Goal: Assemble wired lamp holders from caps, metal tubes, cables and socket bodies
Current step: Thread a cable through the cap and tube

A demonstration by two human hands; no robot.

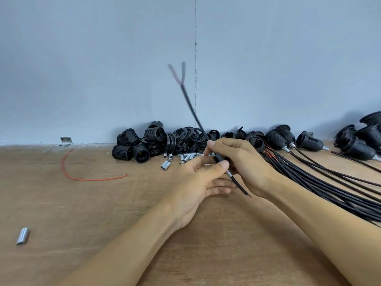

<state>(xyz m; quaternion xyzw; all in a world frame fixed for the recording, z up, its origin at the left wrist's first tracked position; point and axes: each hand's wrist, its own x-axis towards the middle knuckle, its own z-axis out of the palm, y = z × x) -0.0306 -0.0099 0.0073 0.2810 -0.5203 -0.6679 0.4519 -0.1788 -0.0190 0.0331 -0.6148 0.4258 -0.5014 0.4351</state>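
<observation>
While both forearms reach in over the near edge of the light brown wooden table [82, 203], the hands meet in its middle around one thin black cable [241, 187]; the right hand [247, 164] has thumb and forefinger curled round this cable and round what seems a small black cap [221, 158] on it; the left hand [193, 186] lays its thumb tip against the cable just above a short silver metal tube [229, 174], with its lower fingers almost straight beneath, so it pinches lightly and does not grasp; the cable's near end, showing a red core, sticks out below the tube, and its far split end stands up, blurred, before the wall; I judge that tube and cap are being seated together on the cable; it is better to hold the cable straight between both hands and push the tube along its own axis, not sideways; at the near left one loose silver tube [22, 236] lies alone; further off a thin red wire [86, 179] curves, well apart from the hands; just behind the fingers lies a scatter of silver tubes [166, 165], then a heap of black threaded socket bodies [132, 144] and black rings [185, 134] against the pale grey wall [82, 58]; on the right a bundle of black cables [321, 182] fans out just beside the right wrist and could catch the free end; finished black holders [309, 143] lie at its far side
</observation>
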